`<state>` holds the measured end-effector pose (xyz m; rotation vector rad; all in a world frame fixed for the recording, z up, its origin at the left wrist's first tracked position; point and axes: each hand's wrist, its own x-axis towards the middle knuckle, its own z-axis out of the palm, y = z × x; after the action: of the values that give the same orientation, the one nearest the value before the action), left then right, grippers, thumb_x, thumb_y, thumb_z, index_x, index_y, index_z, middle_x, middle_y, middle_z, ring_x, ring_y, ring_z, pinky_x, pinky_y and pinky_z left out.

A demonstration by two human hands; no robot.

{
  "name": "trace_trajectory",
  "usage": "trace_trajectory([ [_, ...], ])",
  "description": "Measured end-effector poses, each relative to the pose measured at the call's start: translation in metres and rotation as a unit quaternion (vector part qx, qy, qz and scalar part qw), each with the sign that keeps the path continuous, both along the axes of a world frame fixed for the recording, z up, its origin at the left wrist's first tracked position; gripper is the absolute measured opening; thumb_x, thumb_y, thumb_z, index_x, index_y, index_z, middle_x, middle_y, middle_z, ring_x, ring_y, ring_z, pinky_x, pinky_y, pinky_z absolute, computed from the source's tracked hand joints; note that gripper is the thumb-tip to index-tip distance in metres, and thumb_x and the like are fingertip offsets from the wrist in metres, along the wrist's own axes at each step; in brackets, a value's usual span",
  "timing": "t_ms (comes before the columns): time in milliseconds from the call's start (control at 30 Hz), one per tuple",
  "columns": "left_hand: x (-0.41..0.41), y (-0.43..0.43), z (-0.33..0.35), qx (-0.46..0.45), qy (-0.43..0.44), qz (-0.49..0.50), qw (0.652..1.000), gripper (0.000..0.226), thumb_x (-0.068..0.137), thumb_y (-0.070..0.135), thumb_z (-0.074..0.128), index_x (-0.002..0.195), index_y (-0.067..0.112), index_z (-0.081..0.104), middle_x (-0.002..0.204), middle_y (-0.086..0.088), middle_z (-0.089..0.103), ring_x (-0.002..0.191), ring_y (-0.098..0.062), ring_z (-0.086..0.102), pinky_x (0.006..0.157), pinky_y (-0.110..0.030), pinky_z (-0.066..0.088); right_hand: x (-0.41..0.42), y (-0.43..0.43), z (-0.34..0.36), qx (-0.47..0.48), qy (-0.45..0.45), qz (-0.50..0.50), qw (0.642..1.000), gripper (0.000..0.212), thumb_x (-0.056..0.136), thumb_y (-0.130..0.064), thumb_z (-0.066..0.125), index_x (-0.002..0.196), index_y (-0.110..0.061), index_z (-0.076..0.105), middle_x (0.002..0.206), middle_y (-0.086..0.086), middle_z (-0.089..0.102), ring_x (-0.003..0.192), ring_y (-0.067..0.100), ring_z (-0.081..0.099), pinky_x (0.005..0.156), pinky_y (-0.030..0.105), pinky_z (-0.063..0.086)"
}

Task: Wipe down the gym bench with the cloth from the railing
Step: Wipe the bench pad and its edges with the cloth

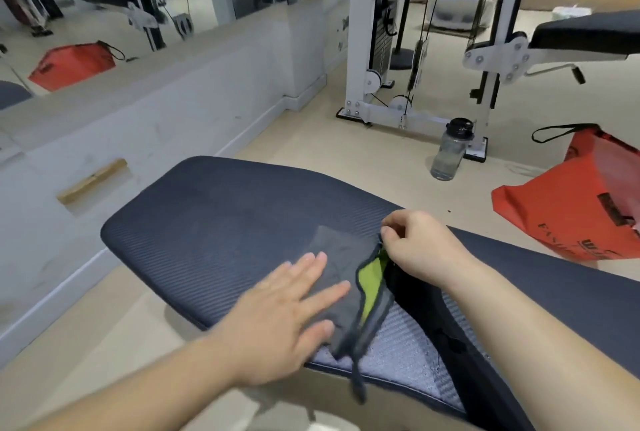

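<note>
The gym bench (214, 219) has a dark ribbed pad that fills the middle of the view. On it lies a grey cloth (341, 257) with a lime-green underside showing where it folds. My left hand (284, 309) lies flat with straight fingers on the cloth's left part and presses it to the pad. My right hand (419, 243) pinches the cloth's upper right edge between thumb and fingers and lifts it a little. One corner of the cloth hangs over the pad's near edge.
A clear water bottle (450, 153) with a black lid stands on the floor beyond the bench. An orange bag (571, 209) lies at the right. A white cable machine (388, 50) and a second bench (585, 34) stand behind. A mirrored wall (138, 15) runs along the left.
</note>
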<state>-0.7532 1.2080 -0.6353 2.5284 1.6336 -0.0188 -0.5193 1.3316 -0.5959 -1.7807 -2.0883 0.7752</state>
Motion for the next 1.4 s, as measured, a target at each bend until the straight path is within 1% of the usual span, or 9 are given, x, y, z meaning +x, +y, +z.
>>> trace_trajectory([
  [100, -0.048, 0.027, -0.004, 0.016, 0.024, 0.133, 0.991, 0.069, 0.096, 0.062, 0.011, 0.161, 0.041, 0.02, 0.172, -0.009, 0.012, 0.16, -0.026, 0.012, 0.13, -0.039, 0.004, 0.0, -0.003, 0.0, -0.002, 0.0, 0.009, 1.0, 0.023, 0.098, -0.036, 0.058, 0.113, -0.026, 0.072, 0.099, -0.008, 0.072, 0.1, 0.018, 0.067, 0.085, 0.029, 0.049],
  [267, -0.032, 0.024, -0.013, -0.031, -0.043, 0.361, 0.931, 0.066, 0.102, 0.058, 0.017, 0.163, 0.037, 0.006, 0.173, -0.014, -0.005, 0.159, -0.031, -0.007, 0.129, -0.044, 0.002, -0.009, -0.009, 0.001, -0.008, 0.008, 0.035, 0.999, 0.024, 0.097, -0.038, 0.059, 0.112, -0.026, 0.074, 0.096, -0.011, 0.073, 0.094, 0.014, 0.067, 0.085, 0.028, 0.051],
  [433, 0.032, -0.048, -0.003, -0.032, -0.05, 0.218, 0.974, 0.064, 0.101, 0.062, 0.017, 0.16, 0.048, -0.004, 0.17, -0.001, -0.022, 0.156, -0.022, -0.026, 0.129, -0.041, -0.007, -0.03, -0.017, 0.008, 0.012, 0.007, 0.072, 0.997, 0.021, 0.097, -0.034, 0.059, 0.104, -0.024, 0.075, 0.097, -0.006, 0.074, 0.097, 0.018, 0.068, 0.09, 0.035, 0.056],
  [533, 0.004, -0.058, 0.005, -0.028, 0.012, 0.135, 0.99, 0.061, 0.104, 0.059, 0.017, 0.16, 0.048, -0.001, 0.172, 0.001, -0.015, 0.158, -0.018, -0.017, 0.128, -0.038, -0.009, -0.038, -0.025, 0.012, 0.007, -0.001, 0.092, 0.996, 0.022, 0.097, -0.033, 0.059, 0.108, -0.024, 0.075, 0.101, -0.005, 0.073, 0.102, 0.02, 0.067, 0.093, 0.036, 0.055],
  [667, -0.04, -0.03, 0.012, -0.038, 0.03, 0.283, 0.958, 0.058, 0.107, 0.049, 0.018, 0.163, 0.038, 0.01, 0.174, -0.003, 0.001, 0.16, -0.023, 0.002, 0.129, -0.04, 0.0, -0.034, -0.036, 0.017, -0.001, -0.008, 0.11, 0.994, 0.025, 0.096, -0.037, 0.058, 0.112, -0.026, 0.075, 0.107, -0.005, 0.072, 0.105, 0.019, 0.067, 0.093, 0.035, 0.054],
  [800, -0.003, -0.029, 0.005, -0.059, -0.017, 0.406, 0.912, 0.063, 0.105, 0.051, 0.017, 0.164, 0.031, 0.009, 0.174, -0.012, -0.002, 0.159, -0.034, -0.003, 0.129, -0.047, 0.002, -0.022, -0.044, 0.026, 0.004, 0.009, 0.124, 0.992, 0.026, 0.097, -0.038, 0.059, 0.113, -0.027, 0.075, 0.109, -0.007, 0.073, 0.105, 0.017, 0.066, 0.095, 0.034, 0.053],
  [1067, 0.029, -0.046, 0.015, -0.072, 0.059, 0.194, 0.977, 0.063, 0.104, 0.056, 0.015, 0.163, 0.039, 0.0, 0.174, -0.005, -0.005, 0.16, -0.026, -0.005, 0.129, -0.044, -0.001, -0.013, -0.047, 0.027, 0.012, -0.001, 0.128, 0.992, 0.013, 0.096, -0.034, 0.061, 0.097, -0.028, 0.073, 0.092, -0.007, 0.073, 0.092, 0.017, 0.067, 0.08, 0.028, 0.049],
  [1267, 0.029, 0.009, 0.014, -0.111, 0.067, 0.288, 0.949, 0.064, 0.105, 0.053, 0.01, 0.164, 0.031, -0.004, 0.173, -0.016, -0.008, 0.158, -0.04, -0.005, 0.128, -0.05, 0.004, 0.017, -0.055, 0.032, -0.008, -0.036, 0.104, 0.994, 0.024, 0.097, -0.037, 0.061, 0.115, -0.027, 0.074, 0.108, -0.007, 0.074, 0.102, 0.013, 0.068, 0.094, 0.03, 0.052],
  [1400, 0.072, 0.001, 0.024, -0.152, 0.074, 0.17, 0.971, 0.065, 0.105, 0.055, 0.013, 0.163, 0.034, -0.008, 0.171, -0.017, -0.015, 0.156, -0.045, -0.013, 0.128, -0.052, 0.002, 0.048, -0.067, 0.037, -0.009, -0.058, 0.036, 0.998, 0.032, 0.099, -0.035, 0.06, 0.127, -0.022, 0.07, 0.118, -0.004, 0.074, 0.111, 0.015, 0.068, 0.096, 0.027, 0.049],
])
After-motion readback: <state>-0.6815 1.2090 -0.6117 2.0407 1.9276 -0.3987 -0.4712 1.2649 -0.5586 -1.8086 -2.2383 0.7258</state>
